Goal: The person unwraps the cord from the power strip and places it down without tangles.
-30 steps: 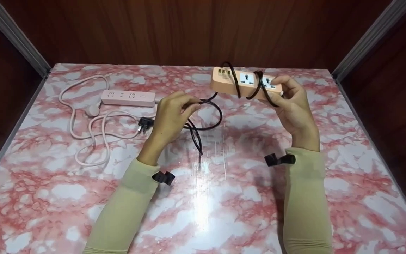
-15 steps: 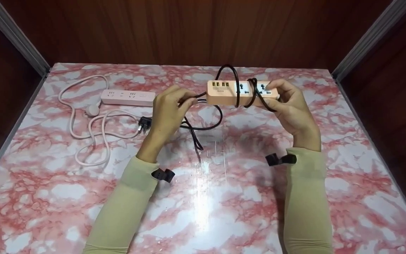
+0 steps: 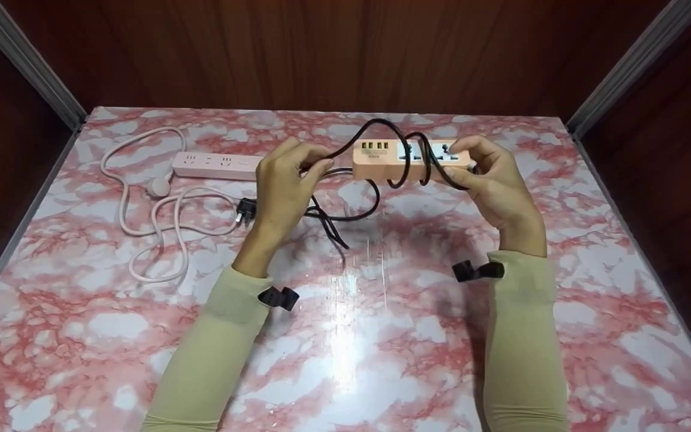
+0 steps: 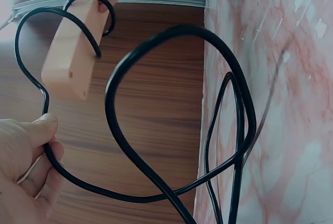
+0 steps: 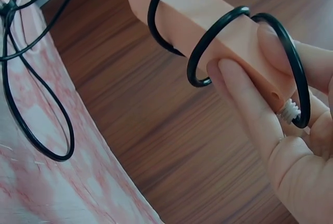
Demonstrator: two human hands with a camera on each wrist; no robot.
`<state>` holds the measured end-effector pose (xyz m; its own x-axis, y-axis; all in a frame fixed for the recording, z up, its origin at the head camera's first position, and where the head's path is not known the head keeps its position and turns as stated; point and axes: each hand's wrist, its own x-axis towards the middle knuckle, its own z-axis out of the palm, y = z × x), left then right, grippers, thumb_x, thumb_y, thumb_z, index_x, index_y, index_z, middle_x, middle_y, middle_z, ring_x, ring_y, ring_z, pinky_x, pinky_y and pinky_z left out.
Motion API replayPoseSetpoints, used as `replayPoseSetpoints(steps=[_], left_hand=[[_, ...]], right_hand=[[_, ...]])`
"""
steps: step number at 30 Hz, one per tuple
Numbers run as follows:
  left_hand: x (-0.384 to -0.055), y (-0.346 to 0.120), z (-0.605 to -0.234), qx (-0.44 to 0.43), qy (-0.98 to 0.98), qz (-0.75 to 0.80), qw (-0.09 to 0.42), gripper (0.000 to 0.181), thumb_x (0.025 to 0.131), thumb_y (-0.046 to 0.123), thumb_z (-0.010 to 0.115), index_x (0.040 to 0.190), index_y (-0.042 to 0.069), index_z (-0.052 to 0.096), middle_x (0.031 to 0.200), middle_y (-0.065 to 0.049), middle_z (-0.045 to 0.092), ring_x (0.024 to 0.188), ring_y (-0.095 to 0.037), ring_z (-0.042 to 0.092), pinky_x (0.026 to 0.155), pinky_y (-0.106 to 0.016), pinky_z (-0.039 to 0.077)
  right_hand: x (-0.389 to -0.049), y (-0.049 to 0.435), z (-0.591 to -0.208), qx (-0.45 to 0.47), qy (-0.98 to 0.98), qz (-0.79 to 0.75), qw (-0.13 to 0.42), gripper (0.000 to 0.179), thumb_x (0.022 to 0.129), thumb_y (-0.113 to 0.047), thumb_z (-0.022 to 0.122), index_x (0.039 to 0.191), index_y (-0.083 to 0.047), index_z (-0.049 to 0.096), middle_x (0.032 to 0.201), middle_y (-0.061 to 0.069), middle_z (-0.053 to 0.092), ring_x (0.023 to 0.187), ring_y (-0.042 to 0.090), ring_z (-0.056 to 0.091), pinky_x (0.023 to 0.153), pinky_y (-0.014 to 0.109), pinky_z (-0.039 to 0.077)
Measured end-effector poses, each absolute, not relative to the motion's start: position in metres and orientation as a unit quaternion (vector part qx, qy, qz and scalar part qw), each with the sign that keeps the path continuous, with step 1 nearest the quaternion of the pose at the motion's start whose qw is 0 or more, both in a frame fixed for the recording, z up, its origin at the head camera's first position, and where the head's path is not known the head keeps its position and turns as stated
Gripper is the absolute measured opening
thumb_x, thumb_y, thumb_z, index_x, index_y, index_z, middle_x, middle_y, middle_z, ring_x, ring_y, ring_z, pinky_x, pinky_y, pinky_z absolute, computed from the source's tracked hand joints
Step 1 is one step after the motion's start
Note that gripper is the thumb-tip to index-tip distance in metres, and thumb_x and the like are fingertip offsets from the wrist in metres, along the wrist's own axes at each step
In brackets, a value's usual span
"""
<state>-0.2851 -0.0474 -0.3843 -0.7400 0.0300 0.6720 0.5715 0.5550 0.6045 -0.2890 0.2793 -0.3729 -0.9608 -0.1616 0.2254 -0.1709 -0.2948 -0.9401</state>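
An orange power strip [image 3: 375, 167] with sockets and USB ports is held above the table by my right hand [image 3: 495, 177], which grips its right end. Its black cord [image 3: 381, 122] winds loosely around the body in several turns and leaves the strip beside a ribbed white sleeve [image 5: 290, 112]. Between thumb and fingers my left hand [image 3: 288, 180] pinches the cord, left of the strip. In the left wrist view the power strip [image 4: 73, 52] hangs beyond that pinch. Slack cord loops droop below the left hand, and the black plug [image 3: 246, 209] lies partly behind its wrist.
A pink power strip [image 3: 216, 165] lies on the marbled table [image 3: 411, 360] behind the left hand, which hides its right end. Its pale cord [image 3: 180, 231] spreads in loops at the left, with a round plug [image 3: 158, 187]. Dark wooden panels [image 3: 321, 54] border the back and sides.
The orange power strip has come lower and turned more level. My left hand has shifted slightly left with the cord, and the turn around the strip's left part has become tighter.
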Motion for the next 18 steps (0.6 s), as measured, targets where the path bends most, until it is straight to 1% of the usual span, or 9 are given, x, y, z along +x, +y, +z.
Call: replayPoseSetpoints(steps=[5, 9, 15, 18], left_hand=[[-0.280, -0.045, -0.378, -0.198, -0.810, -0.439, 0.335, 0.010, 0.093, 0.018, 0.084, 0.099, 0.010, 0.084, 0.085, -0.001, 0.070, 0.078, -0.010, 0.065, 0.072, -0.025, 0.048], [-0.276, -0.043, -0.374, -0.224, -0.798, -0.436, 0.352, 0.009, 0.093, 0.018, 0.083, 0.098, 0.011, 0.084, 0.086, -0.002, 0.071, 0.079, -0.012, 0.066, 0.071, -0.024, 0.046], [-0.273, -0.039, -0.374, -0.259, -0.789, -0.430, 0.354, 0.012, 0.091, 0.021, 0.085, 0.097, 0.011, 0.084, 0.086, -0.002, 0.070, 0.073, -0.020, 0.061, 0.068, -0.025, 0.042], [-0.272, -0.036, -0.375, -0.277, -0.788, -0.426, 0.348, 0.014, 0.090, 0.024, 0.084, 0.097, 0.012, 0.084, 0.085, -0.001, 0.069, 0.072, -0.017, 0.058, 0.068, -0.025, 0.042]], right_hand=[[-0.289, 0.278, -0.371, 0.118, -0.613, 0.780, 0.025, 0.030, 0.089, 0.022, 0.068, 0.106, -0.002, 0.072, 0.107, 0.011, 0.066, 0.091, 0.019, 0.063, 0.077, 0.024, 0.059], [-0.291, 0.277, -0.372, 0.108, -0.615, 0.780, 0.048, 0.028, 0.088, 0.019, 0.075, 0.106, -0.003, 0.072, 0.109, 0.012, 0.066, 0.090, 0.019, 0.064, 0.078, 0.025, 0.059], [-0.295, 0.277, -0.373, 0.089, -0.601, 0.789, 0.097, 0.027, 0.086, 0.018, 0.078, 0.105, 0.001, 0.072, 0.110, 0.016, 0.063, 0.094, 0.023, 0.067, 0.080, 0.027, 0.062], [-0.296, 0.277, -0.373, 0.080, -0.588, 0.796, 0.119, 0.027, 0.086, 0.019, 0.076, 0.106, 0.003, 0.071, 0.111, 0.018, 0.062, 0.093, 0.024, 0.067, 0.080, 0.028, 0.062]])
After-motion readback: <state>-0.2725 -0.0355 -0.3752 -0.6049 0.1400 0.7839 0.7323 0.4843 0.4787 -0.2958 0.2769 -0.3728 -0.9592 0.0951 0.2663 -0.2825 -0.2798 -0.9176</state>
